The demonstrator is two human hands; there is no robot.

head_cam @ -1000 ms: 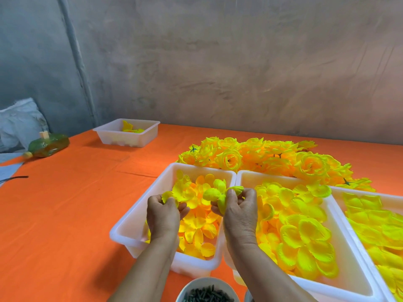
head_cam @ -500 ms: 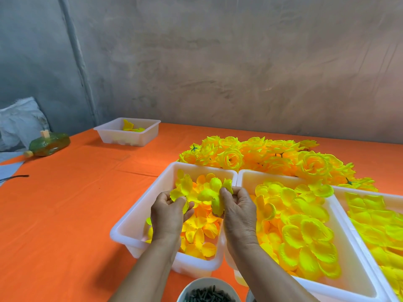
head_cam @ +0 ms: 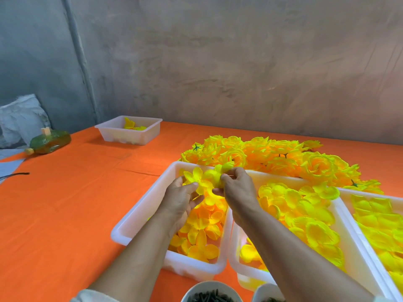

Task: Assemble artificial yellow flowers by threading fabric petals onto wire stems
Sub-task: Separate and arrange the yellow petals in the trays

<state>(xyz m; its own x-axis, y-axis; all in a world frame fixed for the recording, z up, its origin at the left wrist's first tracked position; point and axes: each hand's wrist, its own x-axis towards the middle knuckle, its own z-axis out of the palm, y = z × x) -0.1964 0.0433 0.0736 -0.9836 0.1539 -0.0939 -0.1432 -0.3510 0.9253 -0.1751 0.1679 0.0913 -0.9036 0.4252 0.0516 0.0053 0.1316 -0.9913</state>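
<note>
Over the white bin [head_cam: 139, 212] — left hand [head_cam: 181, 199], right hand [head_cam: 239, 188], both pinched on petals [head_cam: 204, 182].

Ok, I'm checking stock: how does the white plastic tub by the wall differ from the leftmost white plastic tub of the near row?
The white plastic tub by the wall holds only a few yellow fabric petals; the leftmost white plastic tub of the near row holds many more. The first stands alone; the second abuts a neighbouring tub. Both are white, rectangular, open-topped.
</note>
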